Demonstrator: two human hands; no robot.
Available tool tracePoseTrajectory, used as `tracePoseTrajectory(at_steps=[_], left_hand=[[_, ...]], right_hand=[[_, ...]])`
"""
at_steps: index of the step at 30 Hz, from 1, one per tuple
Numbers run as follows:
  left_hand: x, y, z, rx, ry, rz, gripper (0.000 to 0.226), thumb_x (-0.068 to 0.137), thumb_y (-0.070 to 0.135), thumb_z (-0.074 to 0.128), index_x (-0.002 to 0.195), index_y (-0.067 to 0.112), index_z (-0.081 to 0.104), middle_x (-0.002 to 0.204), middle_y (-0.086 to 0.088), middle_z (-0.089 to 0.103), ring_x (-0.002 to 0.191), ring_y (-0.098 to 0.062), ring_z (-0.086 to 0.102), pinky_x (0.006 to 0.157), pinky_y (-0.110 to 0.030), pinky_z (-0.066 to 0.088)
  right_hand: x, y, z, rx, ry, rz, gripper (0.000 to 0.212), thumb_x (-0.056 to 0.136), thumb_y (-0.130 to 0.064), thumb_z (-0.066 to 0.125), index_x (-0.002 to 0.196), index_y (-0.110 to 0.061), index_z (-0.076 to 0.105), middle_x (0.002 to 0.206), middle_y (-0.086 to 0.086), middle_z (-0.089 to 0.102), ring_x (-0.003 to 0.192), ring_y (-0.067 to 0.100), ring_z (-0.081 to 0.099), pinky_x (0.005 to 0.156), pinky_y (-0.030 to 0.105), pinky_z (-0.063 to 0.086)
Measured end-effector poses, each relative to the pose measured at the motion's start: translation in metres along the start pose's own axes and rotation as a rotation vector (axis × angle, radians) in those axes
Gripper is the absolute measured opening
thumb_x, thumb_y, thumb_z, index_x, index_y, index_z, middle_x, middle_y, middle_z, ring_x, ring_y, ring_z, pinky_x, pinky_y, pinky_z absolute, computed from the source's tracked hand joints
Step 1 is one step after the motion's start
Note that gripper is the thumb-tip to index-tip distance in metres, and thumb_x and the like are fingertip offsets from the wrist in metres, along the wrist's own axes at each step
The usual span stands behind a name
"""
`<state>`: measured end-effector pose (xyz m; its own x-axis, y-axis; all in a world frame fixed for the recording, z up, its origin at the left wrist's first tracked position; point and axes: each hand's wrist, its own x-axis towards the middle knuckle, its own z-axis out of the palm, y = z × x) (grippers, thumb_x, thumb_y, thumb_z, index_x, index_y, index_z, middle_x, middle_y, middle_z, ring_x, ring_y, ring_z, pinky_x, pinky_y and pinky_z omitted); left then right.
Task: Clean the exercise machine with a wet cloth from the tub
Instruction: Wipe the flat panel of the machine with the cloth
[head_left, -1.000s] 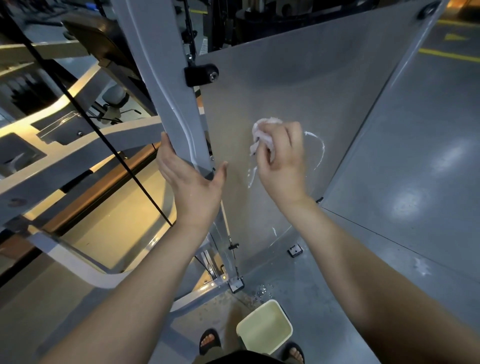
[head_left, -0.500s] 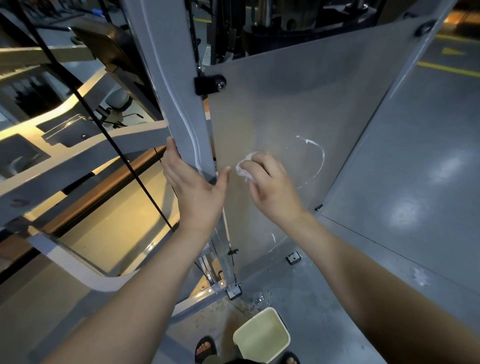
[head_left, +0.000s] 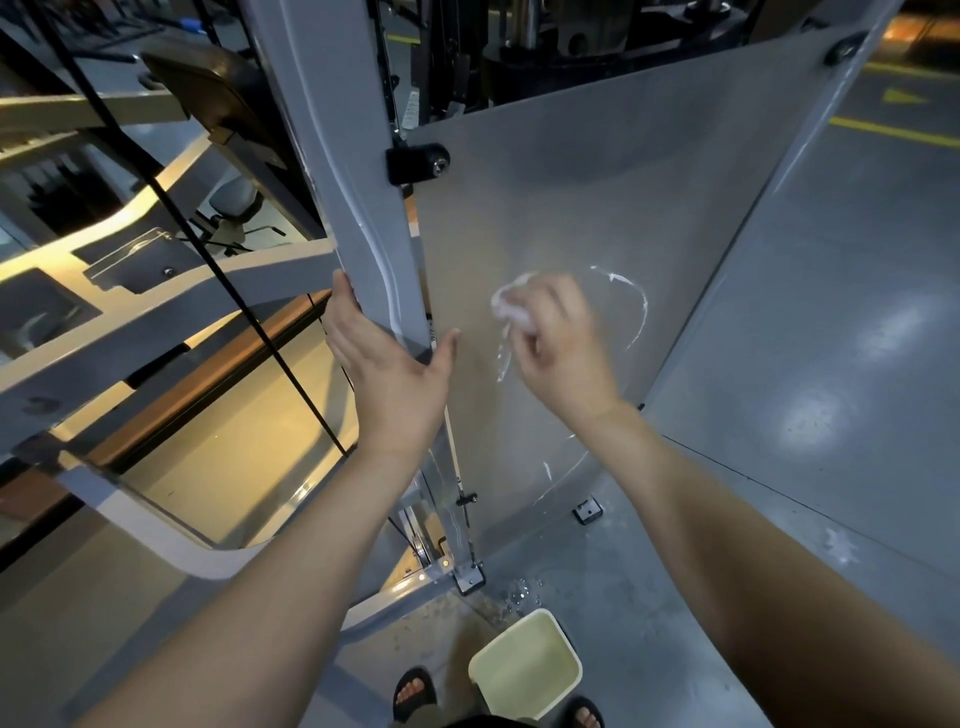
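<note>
The exercise machine has a tall grey upright post (head_left: 337, 171) and a flat grey side panel (head_left: 587, 197) streaked with white soapy arcs. My left hand (head_left: 387, 374) is braced against the post, fingers spread around its edge, holding nothing else. A crumpled white wet cloth (head_left: 511, 306) is bunched in my right hand (head_left: 561, 348), pressed against the middle of the panel; the hand is motion-blurred. On the floor between my feet stands the pale yellow tub (head_left: 524, 670).
A black cable (head_left: 218, 270) runs diagonally at the left past the machine's pale frame arms (head_left: 156, 322). A black roller bracket (head_left: 418, 162) sits at the panel's upper left. Water drops (head_left: 519, 592) lie on the grey floor. My sandalled feet (head_left: 413, 693) flank the tub.
My right hand with the cloth swept down and left across the panel, then back up and right, adding a wet streak. The left hand has stayed on the post.
</note>
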<state>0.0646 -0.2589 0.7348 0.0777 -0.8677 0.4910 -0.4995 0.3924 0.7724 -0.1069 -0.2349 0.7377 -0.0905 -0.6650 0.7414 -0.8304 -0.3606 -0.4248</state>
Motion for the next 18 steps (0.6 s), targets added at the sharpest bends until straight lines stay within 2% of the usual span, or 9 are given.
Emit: tracePoseTrajectory(at_steps=[2,4,5,8,10,12,15,17,18], left_hand=[[0.001,0.0,0.0,0.005,-0.005,0.001,0.111,0.081,0.032,0.085,0.157,0.015,0.006,0.156,-0.015,0.021,0.149,-0.028,0.022,0.122,-0.055,0.028],[0.001,0.0,-0.001,0.013,-0.007,0.003,0.109,0.082,0.034,0.085,0.156,0.024,0.006,0.157,-0.012,0.02,0.15,-0.027,0.022,0.122,-0.055,0.03],[0.0,0.0,0.0,0.014,-0.004,0.006,0.108,0.082,0.034,0.085,0.156,0.024,0.006,0.156,-0.012,0.02,0.15,-0.028,0.023,0.121,-0.055,0.03],[-0.001,-0.002,0.0,0.01,0.008,0.025,0.108,0.081,0.033,0.084,0.156,0.023,0.007,0.155,-0.014,0.021,0.148,-0.03,0.024,0.119,-0.058,0.033],[0.0,-0.003,0.0,0.008,0.003,0.025,0.107,0.081,0.036,0.084,0.155,0.03,0.006,0.156,-0.011,0.02,0.148,-0.03,0.025,0.117,-0.059,0.035],[0.001,-0.003,0.0,0.01,0.0,0.016,0.106,0.08,0.038,0.083,0.153,0.034,0.006,0.156,-0.009,0.019,0.148,-0.03,0.025,0.117,-0.058,0.035],[0.001,-0.002,0.001,0.002,0.0,-0.004,0.106,0.08,0.037,0.085,0.152,0.038,0.007,0.156,-0.009,0.019,0.148,-0.03,0.026,0.117,-0.057,0.037],[0.001,-0.002,0.001,0.008,-0.001,-0.003,0.106,0.08,0.036,0.085,0.152,0.038,0.007,0.156,-0.011,0.019,0.149,-0.03,0.025,0.117,-0.057,0.037],[0.001,-0.002,0.001,0.007,0.0,0.001,0.106,0.08,0.036,0.085,0.152,0.038,0.007,0.156,-0.011,0.019,0.149,-0.031,0.025,0.117,-0.057,0.037]], right_hand=[[0.019,-0.006,-0.01,0.035,0.222,0.158,0.027,0.085,0.006,0.055,0.105,-0.006,0.069,0.111,0.01,0.06,0.107,0.009,0.056,0.089,0.022,0.048],[0.02,-0.01,-0.004,0.047,0.301,0.239,0.027,0.086,0.005,0.055,0.107,-0.005,0.068,0.112,0.011,0.06,0.105,0.005,0.053,0.087,0.017,0.045],[0.012,-0.011,0.004,0.049,0.246,0.225,0.028,0.087,0.003,0.053,0.109,-0.004,0.068,0.114,0.012,0.06,0.108,0.01,0.056,0.089,0.022,0.048],[-0.028,-0.002,0.021,0.038,-0.091,0.073,0.03,0.089,0.002,0.054,0.114,-0.005,0.069,0.118,0.013,0.06,0.114,0.03,0.061,0.094,0.044,0.052],[-0.027,0.008,0.013,0.015,-0.156,0.015,0.031,0.087,0.007,0.056,0.111,-0.007,0.07,0.114,0.011,0.061,0.113,0.032,0.062,0.094,0.046,0.052],[-0.009,0.008,0.002,0.045,-0.045,0.06,0.028,0.086,0.004,0.052,0.105,-0.008,0.07,0.113,0.01,0.061,0.112,0.025,0.061,0.09,0.043,0.053],[0.018,0.003,-0.004,0.101,0.266,0.24,0.025,0.088,0.001,0.05,0.102,-0.008,0.068,0.112,0.006,0.059,0.109,0.016,0.058,0.084,0.039,0.054],[0.008,-0.003,0.009,0.089,0.305,0.262,0.028,0.086,0.006,0.052,0.107,-0.005,0.068,0.114,0.009,0.059,0.11,0.021,0.058,0.089,0.039,0.052],[-0.005,-0.004,0.018,0.082,0.235,0.228,0.03,0.086,0.007,0.052,0.11,-0.004,0.067,0.115,0.011,0.058,0.11,0.024,0.058,0.092,0.041,0.051]])
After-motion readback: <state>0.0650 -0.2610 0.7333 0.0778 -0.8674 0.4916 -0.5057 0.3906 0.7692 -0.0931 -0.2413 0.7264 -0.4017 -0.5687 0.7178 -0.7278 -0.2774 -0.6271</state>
